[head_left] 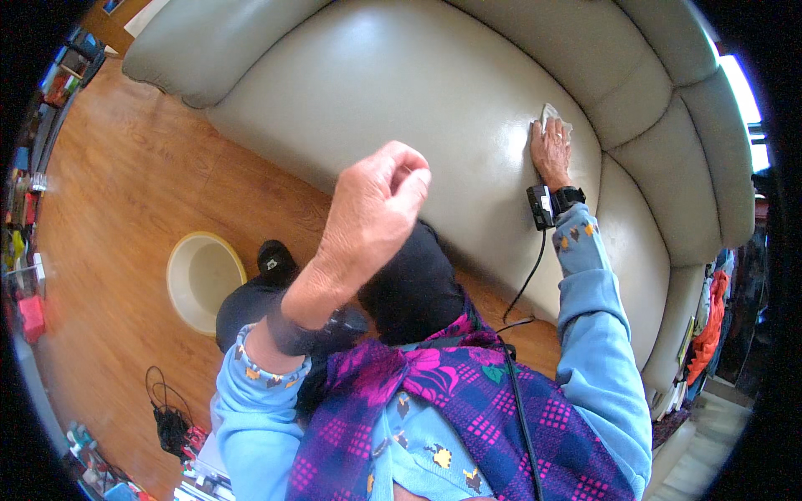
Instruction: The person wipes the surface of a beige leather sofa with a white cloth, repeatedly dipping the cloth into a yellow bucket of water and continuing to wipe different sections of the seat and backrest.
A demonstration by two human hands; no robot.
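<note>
A beige leather sofa (401, 92) spreads in front of me. On its seat, close to the backrest on the right, my right hand (551, 154) holds a pale cloth (550, 115) pressed down under its fingers. Part of the cloth shows past the fingertips. My left hand (376, 204) is raised in front of the seat edge, its fingers curled into a loose fist with nothing visible in it. A small black device (541, 206) is strapped at my right wrist, and a dark band (291, 332) circles the left one.
A cream-coloured bucket (205, 284) stands on the wooden floor (117, 200) to my left. From the wrist device a black cable (528, 280) runs down across my body. Assorted items line the far left edge; clothes (710, 321) hang or lie by the sofa's right end.
</note>
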